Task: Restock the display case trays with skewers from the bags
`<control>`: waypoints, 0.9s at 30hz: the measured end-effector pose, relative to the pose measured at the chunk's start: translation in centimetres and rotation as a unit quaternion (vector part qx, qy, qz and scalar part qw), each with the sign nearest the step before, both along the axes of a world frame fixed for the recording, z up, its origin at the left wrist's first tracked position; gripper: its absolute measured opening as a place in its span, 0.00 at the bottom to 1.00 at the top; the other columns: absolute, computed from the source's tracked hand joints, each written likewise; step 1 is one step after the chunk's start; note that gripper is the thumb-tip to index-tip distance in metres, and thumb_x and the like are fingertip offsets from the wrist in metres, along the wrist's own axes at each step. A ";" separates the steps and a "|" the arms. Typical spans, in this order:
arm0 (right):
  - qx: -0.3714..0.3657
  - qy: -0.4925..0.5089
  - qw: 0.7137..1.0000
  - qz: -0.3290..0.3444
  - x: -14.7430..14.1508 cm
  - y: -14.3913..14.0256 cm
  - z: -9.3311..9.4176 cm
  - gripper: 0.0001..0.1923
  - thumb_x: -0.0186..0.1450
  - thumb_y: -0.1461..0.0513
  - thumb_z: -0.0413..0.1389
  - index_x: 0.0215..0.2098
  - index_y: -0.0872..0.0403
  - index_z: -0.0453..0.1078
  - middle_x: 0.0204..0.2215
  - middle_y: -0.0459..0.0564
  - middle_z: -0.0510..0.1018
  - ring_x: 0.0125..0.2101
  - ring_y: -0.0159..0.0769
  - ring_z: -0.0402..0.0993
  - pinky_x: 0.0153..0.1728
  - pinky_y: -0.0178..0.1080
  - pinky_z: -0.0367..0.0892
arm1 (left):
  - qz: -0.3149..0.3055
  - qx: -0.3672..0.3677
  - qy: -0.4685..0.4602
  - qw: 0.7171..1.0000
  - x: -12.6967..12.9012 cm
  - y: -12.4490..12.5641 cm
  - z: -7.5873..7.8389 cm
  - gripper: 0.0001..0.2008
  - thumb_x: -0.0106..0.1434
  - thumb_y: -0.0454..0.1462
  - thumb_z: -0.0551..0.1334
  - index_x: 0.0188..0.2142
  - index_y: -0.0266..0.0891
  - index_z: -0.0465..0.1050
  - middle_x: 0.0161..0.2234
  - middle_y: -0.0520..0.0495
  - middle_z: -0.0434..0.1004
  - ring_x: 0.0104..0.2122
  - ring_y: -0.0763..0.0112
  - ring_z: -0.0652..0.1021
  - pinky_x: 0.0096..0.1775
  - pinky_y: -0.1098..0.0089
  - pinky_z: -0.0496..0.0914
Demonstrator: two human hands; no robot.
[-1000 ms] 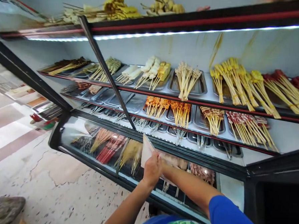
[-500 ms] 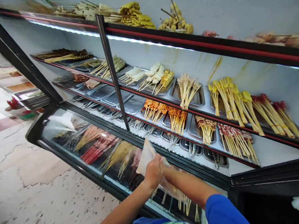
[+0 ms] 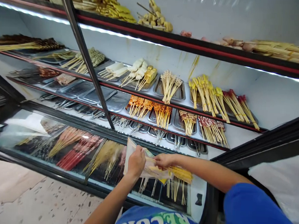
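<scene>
A translucent plastic packet or bag (image 3: 148,170) with some printing on it spans my two hands above the sloping glass of a display case. My left hand (image 3: 137,162) is closed in a fist on its left part. At its upper right, my right hand (image 3: 162,160) pinches it with the fingers together; the fingertips are partly hidden. Just right of the bag is a yellow bundle (image 3: 181,174), with pale skewer sticks (image 3: 176,190) under the glass below it. I cannot tell whether the bundle touches the bag.
Shelves hold metal trays of skewers: pale-headed ones (image 3: 169,84), yellow ones (image 3: 205,91), orange ones (image 3: 161,112) and red-and-white ones (image 3: 212,128). A dark post (image 3: 89,62) crosses the shelves at left. White plastic (image 3: 281,185) lies at right.
The view has shifted right and turned. My right hand, hidden behind the left before, now shows to its right on the bag. The yellow bundle has come into sight.
</scene>
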State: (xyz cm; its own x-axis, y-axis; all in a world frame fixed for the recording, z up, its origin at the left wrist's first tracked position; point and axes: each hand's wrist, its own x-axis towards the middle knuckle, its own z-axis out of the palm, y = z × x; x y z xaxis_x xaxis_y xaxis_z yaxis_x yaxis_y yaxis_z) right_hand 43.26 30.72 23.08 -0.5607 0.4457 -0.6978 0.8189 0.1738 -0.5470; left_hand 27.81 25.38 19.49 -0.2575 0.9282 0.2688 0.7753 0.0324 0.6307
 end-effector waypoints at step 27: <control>0.770 -0.097 0.630 -0.022 19.2 0.6 24.9 0.14 0.65 0.67 0.42 0.42 0.54 0.67 0.40 0.54 0.69 0.34 0.33 0.69 0.37 0.35 0.64 | -0.033 0.057 -0.071 0.995 -2.5 3.3 2.8 0.12 0.61 0.42 0.43 0.25 0.43 0.57 0.23 0.48 0.70 0.27 0.63 0.73 0.33 0.66 0.63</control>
State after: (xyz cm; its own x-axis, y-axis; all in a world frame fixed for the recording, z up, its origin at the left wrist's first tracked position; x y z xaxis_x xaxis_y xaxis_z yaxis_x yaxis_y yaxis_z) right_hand 62.47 31.33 47.98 -0.4953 0.6902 0.5275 0.8666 0.3506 0.3550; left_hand 25.28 28.68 22.33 -0.2405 0.9098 0.3382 0.6758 -0.0932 0.7312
